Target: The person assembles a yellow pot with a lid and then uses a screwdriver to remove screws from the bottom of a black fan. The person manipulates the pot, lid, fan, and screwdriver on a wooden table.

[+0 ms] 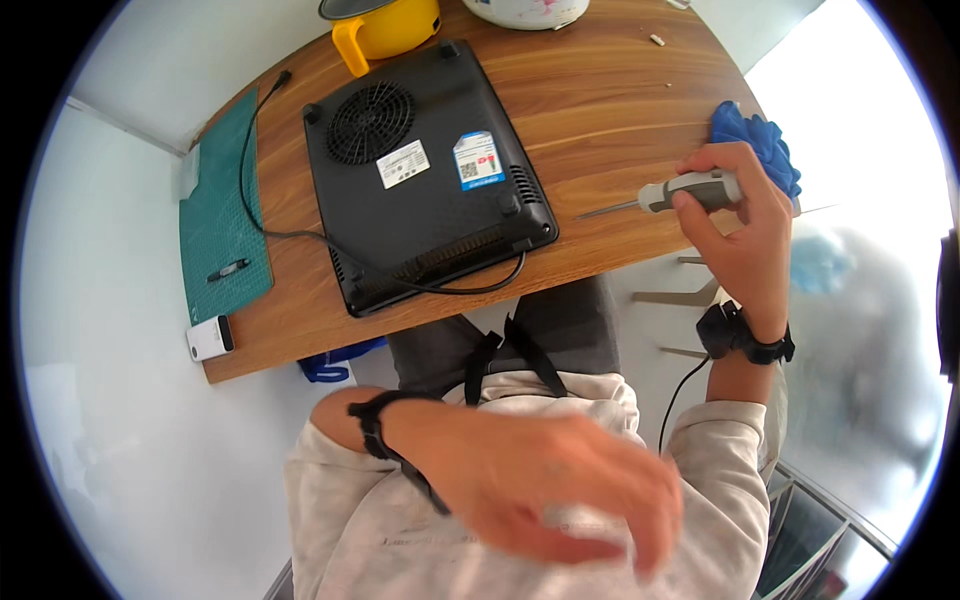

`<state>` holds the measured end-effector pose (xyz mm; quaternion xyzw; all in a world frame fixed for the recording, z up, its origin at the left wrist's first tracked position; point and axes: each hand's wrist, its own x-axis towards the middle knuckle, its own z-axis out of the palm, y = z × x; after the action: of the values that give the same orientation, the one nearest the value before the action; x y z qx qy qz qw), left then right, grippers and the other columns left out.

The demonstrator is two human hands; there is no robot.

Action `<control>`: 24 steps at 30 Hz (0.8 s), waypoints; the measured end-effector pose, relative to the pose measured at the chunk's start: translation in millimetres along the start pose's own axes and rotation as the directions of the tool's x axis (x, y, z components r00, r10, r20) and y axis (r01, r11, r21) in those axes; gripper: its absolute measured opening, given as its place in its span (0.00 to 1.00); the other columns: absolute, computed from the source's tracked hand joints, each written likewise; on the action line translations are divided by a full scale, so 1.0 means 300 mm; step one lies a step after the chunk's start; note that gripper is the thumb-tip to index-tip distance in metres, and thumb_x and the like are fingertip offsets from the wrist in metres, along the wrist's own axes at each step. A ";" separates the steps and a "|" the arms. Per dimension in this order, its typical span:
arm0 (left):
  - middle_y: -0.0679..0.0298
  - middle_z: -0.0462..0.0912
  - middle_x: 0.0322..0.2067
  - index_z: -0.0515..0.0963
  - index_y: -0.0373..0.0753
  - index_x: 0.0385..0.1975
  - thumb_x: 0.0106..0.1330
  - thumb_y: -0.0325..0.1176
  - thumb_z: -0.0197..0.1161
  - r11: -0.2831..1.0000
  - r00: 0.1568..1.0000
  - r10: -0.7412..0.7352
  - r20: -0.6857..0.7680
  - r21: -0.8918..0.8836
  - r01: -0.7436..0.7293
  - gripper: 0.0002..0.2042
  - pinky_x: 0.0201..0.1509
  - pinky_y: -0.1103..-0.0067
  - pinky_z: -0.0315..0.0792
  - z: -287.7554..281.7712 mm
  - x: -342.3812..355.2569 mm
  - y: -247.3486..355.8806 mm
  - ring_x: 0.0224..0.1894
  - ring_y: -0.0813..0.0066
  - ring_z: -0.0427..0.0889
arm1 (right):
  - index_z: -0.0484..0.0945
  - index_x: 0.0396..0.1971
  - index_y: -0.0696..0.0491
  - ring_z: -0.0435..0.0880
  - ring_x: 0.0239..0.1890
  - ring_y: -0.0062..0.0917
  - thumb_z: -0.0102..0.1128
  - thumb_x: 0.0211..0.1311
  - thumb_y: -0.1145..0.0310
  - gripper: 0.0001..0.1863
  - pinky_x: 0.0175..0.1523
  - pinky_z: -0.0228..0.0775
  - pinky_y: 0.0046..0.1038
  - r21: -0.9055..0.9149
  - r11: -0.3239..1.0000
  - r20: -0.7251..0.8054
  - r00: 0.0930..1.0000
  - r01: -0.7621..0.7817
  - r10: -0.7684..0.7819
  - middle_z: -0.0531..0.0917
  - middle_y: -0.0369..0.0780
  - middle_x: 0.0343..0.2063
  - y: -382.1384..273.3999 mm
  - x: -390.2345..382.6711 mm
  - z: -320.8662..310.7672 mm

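Note:
A black induction cooker [430, 215] lies upside down on the wooden table, its round fan grille [371, 122], stickers and feet facing up. My right hand [745, 215] is closed around the grey and white handle of a screwdriver [690, 191]. The metal shaft points left, and its tip is just right of the cooker's near right corner, apart from it. My left hand [550, 490] is raised in front of my chest, away from the table. Its thumb and fingers are bent but apart, blurred by motion, with nothing seen between them.
The cooker's black cord [300, 235] loops left across a green cutting mat [222, 215], where a dark pen-like tool [229, 270] lies. A white power bank [210, 338] sits at the table's left corner. A yellow pot [395, 30] stands behind; a crumpled blue cloth [757, 150] is at right.

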<state>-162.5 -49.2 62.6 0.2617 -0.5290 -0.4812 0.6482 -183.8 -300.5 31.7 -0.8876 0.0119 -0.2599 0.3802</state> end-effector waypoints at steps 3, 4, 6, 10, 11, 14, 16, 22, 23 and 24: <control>0.57 0.82 0.43 0.78 0.33 0.40 0.66 0.16 0.56 0.911 0.981 0.167 0.094 -0.395 -0.118 0.08 0.45 0.72 0.79 0.082 0.063 -0.049 0.43 0.59 0.82 | 0.79 0.41 0.55 0.85 0.32 0.20 0.71 0.55 0.79 0.14 0.41 0.78 0.21 0.003 1.000 -0.002 1.000 -0.023 0.023 0.86 0.38 0.32 0.004 -0.012 -0.003; 0.57 0.81 0.40 0.78 0.32 0.39 0.65 0.15 0.55 0.884 0.975 0.211 0.064 -0.439 -0.163 0.07 0.42 0.72 0.78 0.097 0.070 -0.056 0.42 0.61 0.82 | 0.79 0.41 0.55 0.84 0.32 0.20 0.71 0.55 0.79 0.14 0.41 0.77 0.21 0.006 1.000 0.000 1.000 -0.031 0.031 0.86 0.38 0.32 0.002 -0.013 -0.003; 0.57 0.79 0.36 0.76 0.30 0.36 0.63 0.14 0.53 0.817 0.955 0.297 -0.001 -0.517 -0.255 0.07 0.38 0.74 0.77 0.128 0.080 -0.072 0.39 0.64 0.81 | 0.79 0.41 0.55 0.84 0.32 0.19 0.70 0.56 0.79 0.14 0.42 0.77 0.21 0.057 0.996 -0.007 0.998 -0.065 0.066 0.86 0.37 0.32 -0.005 -0.019 0.003; 0.58 0.78 0.31 0.75 0.31 0.32 0.61 0.12 0.55 0.699 0.873 0.488 0.014 -0.605 -0.382 0.06 0.35 0.76 0.74 0.109 0.105 -0.127 0.37 0.66 0.80 | 0.78 0.41 0.56 0.84 0.33 0.18 0.70 0.56 0.80 0.13 0.43 0.77 0.20 0.090 0.990 0.015 0.994 -0.105 0.104 0.86 0.36 0.34 -0.003 -0.027 -0.006; 0.58 0.78 0.31 0.74 0.31 0.31 0.61 0.12 0.55 0.711 0.877 0.478 0.052 -0.609 -0.351 0.06 0.34 0.76 0.74 0.101 0.104 -0.125 0.37 0.65 0.80 | 0.78 0.41 0.56 0.84 0.34 0.17 0.69 0.57 0.80 0.13 0.43 0.77 0.20 0.075 0.993 0.023 0.996 -0.088 0.086 0.86 0.36 0.34 0.000 -0.029 -0.007; 0.58 0.78 0.32 0.74 0.31 0.31 0.61 0.12 0.55 0.764 0.917 0.383 0.109 -0.595 -0.249 0.06 0.34 0.76 0.74 0.083 0.092 -0.086 0.38 0.64 0.80 | 0.78 0.41 0.56 0.84 0.35 0.17 0.69 0.57 0.80 0.12 0.44 0.77 0.20 0.069 0.995 0.036 0.996 -0.078 0.076 0.86 0.36 0.35 0.004 -0.028 0.003; 0.57 0.77 0.33 0.73 0.31 0.30 0.61 0.12 0.55 0.761 0.935 0.349 0.056 -0.599 -0.249 0.05 0.33 0.76 0.73 0.069 0.105 -0.046 0.38 0.64 0.80 | 0.78 0.40 0.57 0.84 0.35 0.17 0.69 0.57 0.80 0.12 0.44 0.77 0.20 0.099 0.986 0.038 0.991 -0.135 0.132 0.86 0.37 0.35 0.001 -0.035 0.009; 0.54 0.77 0.39 0.72 0.32 0.31 0.65 0.15 0.54 0.767 0.914 0.397 0.080 -0.577 -0.282 0.05 0.40 0.75 0.78 0.087 0.067 -0.078 0.43 0.62 0.80 | 0.78 0.40 0.57 0.84 0.35 0.17 0.70 0.56 0.80 0.12 0.43 0.77 0.20 0.147 0.976 0.067 0.986 -0.158 0.150 0.86 0.37 0.34 0.020 -0.050 0.026; 0.53 0.77 0.39 0.72 0.32 0.31 0.66 0.15 0.55 0.777 0.885 0.431 0.178 -0.571 -0.263 0.04 0.43 0.74 0.79 0.062 0.071 -0.087 0.43 0.61 0.80 | 0.77 0.41 0.58 0.84 0.36 0.18 0.69 0.58 0.82 0.13 0.43 0.78 0.21 0.118 0.983 0.082 0.988 -0.138 0.129 0.85 0.38 0.36 0.026 -0.056 0.021; 0.53 0.77 0.40 0.72 0.32 0.31 0.67 0.16 0.55 0.792 0.848 0.456 0.270 -0.557 -0.249 0.04 0.45 0.73 0.79 0.036 0.076 -0.091 0.44 0.60 0.80 | 0.76 0.43 0.59 0.85 0.37 0.19 0.67 0.60 0.83 0.13 0.43 0.79 0.22 0.098 0.989 0.104 0.989 -0.114 0.104 0.85 0.39 0.39 0.035 -0.057 0.021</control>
<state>-182.7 -78.9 52.6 -0.1229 -0.5437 -0.5113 0.6541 -193.7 -300.1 13.1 -0.8764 0.0283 -0.1950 0.4394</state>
